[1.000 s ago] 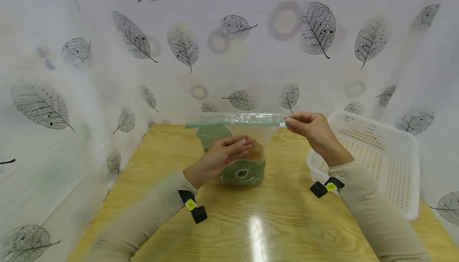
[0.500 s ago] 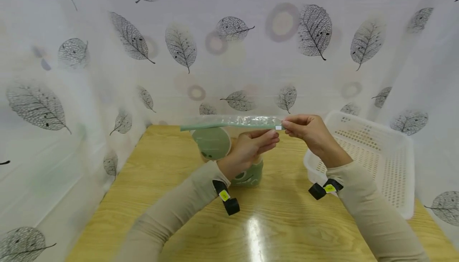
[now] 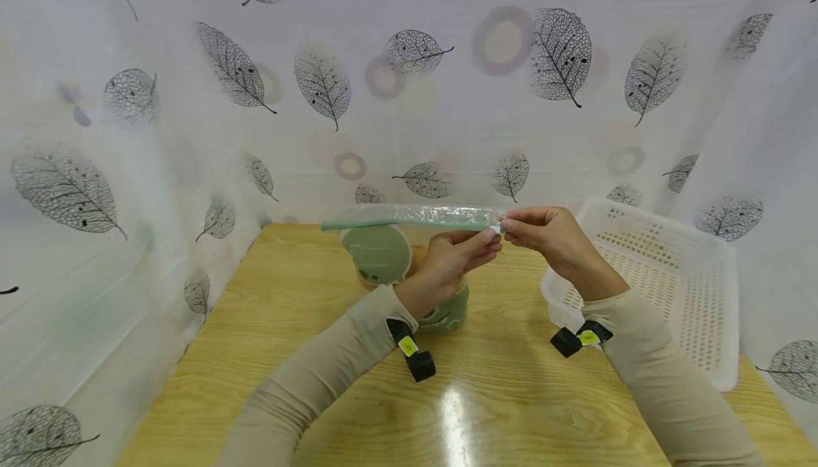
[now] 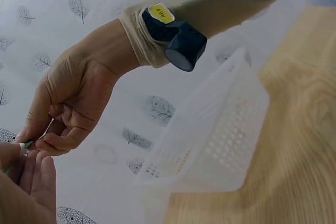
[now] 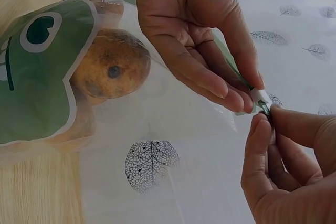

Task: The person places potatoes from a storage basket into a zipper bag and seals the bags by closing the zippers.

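A clear zip bag [image 3: 378, 254] with green cartoon patches stands upright on the wooden table, its green zip strip [image 3: 409, 224] stretched level along the top. Round orange-brown fruits [image 5: 119, 62] with dark blotches show through the plastic in the right wrist view; their kind is unclear. At the strip's right end my right hand [image 3: 554, 238] pinches the corner between thumb and fingers. Right beside it, my left hand [image 3: 450, 262] pinches the small white slider [image 5: 258, 96] with thumb and fingertips. The left forearm and hand hide part of the bag's front in the head view.
A white perforated plastic basket [image 3: 731, 304] stands on the table to the right, near my right forearm. Behind and at the sides hangs a pale curtain [image 3: 422, 119] printed with leaves. The wooden table [image 3: 358, 396] reflects light in front of the bag.
My left hand has moved right, across the bag's front, to the slider at the strip's right end. My right hand keeps its pinch on the corner, almost unmoved.
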`<act>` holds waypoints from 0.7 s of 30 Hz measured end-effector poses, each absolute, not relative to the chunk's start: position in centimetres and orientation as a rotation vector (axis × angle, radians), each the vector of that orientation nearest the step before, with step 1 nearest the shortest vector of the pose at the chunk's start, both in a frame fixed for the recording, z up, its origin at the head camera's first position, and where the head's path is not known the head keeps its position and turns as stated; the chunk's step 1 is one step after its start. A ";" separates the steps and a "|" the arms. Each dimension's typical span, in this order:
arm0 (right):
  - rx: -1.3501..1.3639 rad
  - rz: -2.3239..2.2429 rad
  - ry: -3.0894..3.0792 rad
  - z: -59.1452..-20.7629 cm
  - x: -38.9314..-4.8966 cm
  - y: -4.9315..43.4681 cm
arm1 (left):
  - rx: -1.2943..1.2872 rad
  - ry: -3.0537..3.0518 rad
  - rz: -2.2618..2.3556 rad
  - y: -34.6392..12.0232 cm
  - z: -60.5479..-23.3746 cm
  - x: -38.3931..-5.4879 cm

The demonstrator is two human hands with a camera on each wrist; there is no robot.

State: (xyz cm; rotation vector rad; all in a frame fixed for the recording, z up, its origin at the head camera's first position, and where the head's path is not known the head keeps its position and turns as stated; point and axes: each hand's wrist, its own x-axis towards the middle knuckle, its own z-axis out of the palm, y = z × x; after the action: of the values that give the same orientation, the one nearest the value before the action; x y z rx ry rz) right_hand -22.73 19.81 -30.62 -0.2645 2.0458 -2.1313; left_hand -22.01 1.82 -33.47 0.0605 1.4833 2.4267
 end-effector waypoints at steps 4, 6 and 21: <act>-0.289 -2.084 2.076 -30.5 -22.8 19.8 | 0.055 1.480 2.443 1.8 -33.5 -22.2; -0.292 -2.061 2.100 -30.5 -22.7 19.7 | 0.052 1.479 2.446 1.8 -33.6 -22.2; -0.336 -2.032 2.223 -30.7 -22.7 19.3 | -0.004 1.446 2.487 2.0 -33.9 -22.5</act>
State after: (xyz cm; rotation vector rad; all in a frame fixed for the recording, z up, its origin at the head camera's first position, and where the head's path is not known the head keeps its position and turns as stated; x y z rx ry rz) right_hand -22.70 19.28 -30.69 -0.3358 2.2235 -2.0323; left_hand -22.51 2.02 -33.86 -0.0040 1.4462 2.4871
